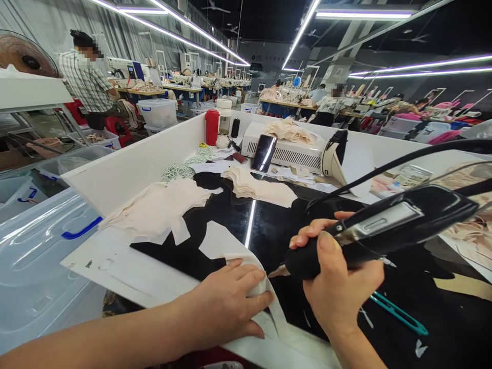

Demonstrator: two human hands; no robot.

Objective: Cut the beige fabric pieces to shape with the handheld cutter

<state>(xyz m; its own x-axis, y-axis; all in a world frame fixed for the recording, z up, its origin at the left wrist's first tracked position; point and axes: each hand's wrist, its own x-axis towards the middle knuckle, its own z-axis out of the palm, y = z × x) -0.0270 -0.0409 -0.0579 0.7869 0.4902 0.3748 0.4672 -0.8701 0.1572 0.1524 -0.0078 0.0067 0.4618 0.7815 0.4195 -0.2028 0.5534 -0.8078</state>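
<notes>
My right hand is wrapped around a black corded handheld tool with a silver panel on its side. The tool's narrow tip points left, close to a cream fabric piece. My left hand holds that fabric down near the front edge of the glossy black work surface, fingers over its curled edge. Part of the fabric is hidden beneath the hand. Further back lie a loose pile of cream cut pieces and a neater stack of them.
A slim teal slotted tool lies right of my right hand among white scraps. A phone leans on a white vented box. A red flask stands behind. The tool's black cable arches rightward. Clear bins sit at left.
</notes>
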